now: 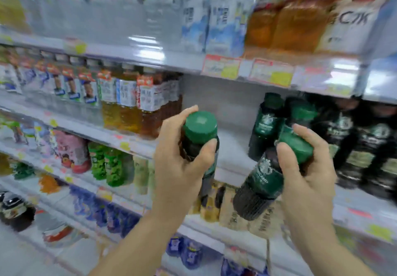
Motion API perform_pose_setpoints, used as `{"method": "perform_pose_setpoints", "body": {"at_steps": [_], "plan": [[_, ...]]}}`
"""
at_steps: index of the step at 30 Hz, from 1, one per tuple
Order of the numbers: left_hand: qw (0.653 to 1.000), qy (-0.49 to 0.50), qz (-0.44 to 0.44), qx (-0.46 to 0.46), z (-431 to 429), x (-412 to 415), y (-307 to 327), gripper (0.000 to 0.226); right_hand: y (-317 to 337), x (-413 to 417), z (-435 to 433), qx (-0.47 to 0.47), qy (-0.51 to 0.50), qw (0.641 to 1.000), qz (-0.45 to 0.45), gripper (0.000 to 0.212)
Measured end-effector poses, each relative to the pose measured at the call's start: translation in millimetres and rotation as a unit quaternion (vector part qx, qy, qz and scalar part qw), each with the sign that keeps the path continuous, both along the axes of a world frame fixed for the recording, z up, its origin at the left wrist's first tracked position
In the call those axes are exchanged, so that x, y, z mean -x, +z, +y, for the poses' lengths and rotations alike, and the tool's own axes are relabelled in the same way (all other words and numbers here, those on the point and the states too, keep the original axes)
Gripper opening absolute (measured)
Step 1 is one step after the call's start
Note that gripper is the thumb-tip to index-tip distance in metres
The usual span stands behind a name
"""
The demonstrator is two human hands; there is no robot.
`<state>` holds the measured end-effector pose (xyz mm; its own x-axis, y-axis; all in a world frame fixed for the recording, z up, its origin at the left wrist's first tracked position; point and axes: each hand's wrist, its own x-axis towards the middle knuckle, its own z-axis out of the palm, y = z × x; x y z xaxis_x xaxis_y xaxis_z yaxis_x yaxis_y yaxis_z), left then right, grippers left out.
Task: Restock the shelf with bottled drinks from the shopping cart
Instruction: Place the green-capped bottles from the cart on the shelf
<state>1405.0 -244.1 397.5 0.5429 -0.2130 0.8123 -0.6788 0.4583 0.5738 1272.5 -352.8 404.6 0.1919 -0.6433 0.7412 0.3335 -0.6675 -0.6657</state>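
Open gap on shelf (232,147) btwn tea bottles (150,108) & dark bottles (265,123).

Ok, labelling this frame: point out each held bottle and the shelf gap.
left bottle (199,128), head view, on its green cap.
right bottle (263,174), head view, on its green label.
shelf gap (232,144), head view, bare board.

Shop drinks aisle: tiered shelves (133,50) packed with bottled drinks (126,104), price tags (221,66) on shelf edges.
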Motion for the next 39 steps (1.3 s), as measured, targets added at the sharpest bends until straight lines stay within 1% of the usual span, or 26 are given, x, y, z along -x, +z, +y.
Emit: {"method": "perform_pose_setpoints", "body": {"at_steps": [2, 5, 9, 13, 15, 18, 22, 26, 28, 31, 35, 37, 39], "plan": [[0.999, -0.019, -0.028, 0.016, -23.4, 16.4, 14.3, 0.04, 13.4, 21.0, -10.4, 0.02, -0.053, 0.997, -0.05, 0.025], [0.997, -0.011, -0.072, 0.032, -60.2, 31.7, 22.0, 0.042, 25.2, 41.1, -25.8, 0.074, -0.135, 0.984, -0.086, 0.026], [0.997, -0.035, -0.066, 0.025, -103.6, 36.7, 17.1, 0.042, 26.1, 50.2, -51.5, 0.116, -0.2, 0.969, -0.085, 0.025], [0.998, -0.052, -0.035, 0.023, -133.2, 32.6, 13.8, 0.043, 19.0, 46.2, -77.8, 0.116, -0.24, 0.962, -0.059, 0.028], [0.998, -0.055, -0.022, 0.026, -142.6, 29.0, 14.7, 0.045, 16.1, 42.5, -86.2, 0.106, -0.247, 0.962, -0.052, 0.028], [0.998, -0.061, -0.019, 0.003, -155.4, 25.5, 14.1, 0.043, 14.5, 36.6, -96.6, 0.07, -0.239, 0.968, -0.032, 0.027], [0.997, -0.073, 0.007, -0.019, -167.0, 27.5, 9.3, 0.041, 16.0, 27.1, -104.2, 0.032, -0.23, 0.973, 0.005, 0.023], [0.996, -0.06, 0.013, -0.065, -178.6, 23.9, 12.8, 0.044, 21.1, 15.3, -114.5, 0.01, -0.231, 0.971, 0.059, 0.031], [0.992, -0.075, 0.014, -0.1, -181.9, 23.1, 13.4, 0.047, 22.9, 11.6, -118.5, 0.025, -0.242, 0.966, 0.085, 0.038], [0.985, -0.086, 0.015, -0.152, -183.3, 23.0, 5.1, 0.061, 20.4, 9.6, -118.5, 0.048, -0.258, 0.957, 0.12, 0.049], [0.976, -0.105, 0.0, -0.191, -176.7, 24.2, -7.3, 0.073, 1.0, 7.1, -112.8, 0.075, -0.258, 0.951, 0.155, 0.064], [0.971, -0.098, -0.022, -0.217, -172.5, 23.6, -13.1, 0.08, -12.5, 6.7, -109.1, 0.093, -0.255, 0.946, 0.179, 0.071], [0.967, -0.067, -0.063, -0.239, -166.6, 21.7, -18.8, 0.084, -23.1, 7.4, -104.7, 0.102, -0.257, 0.938, 0.21, 0.075]]}}
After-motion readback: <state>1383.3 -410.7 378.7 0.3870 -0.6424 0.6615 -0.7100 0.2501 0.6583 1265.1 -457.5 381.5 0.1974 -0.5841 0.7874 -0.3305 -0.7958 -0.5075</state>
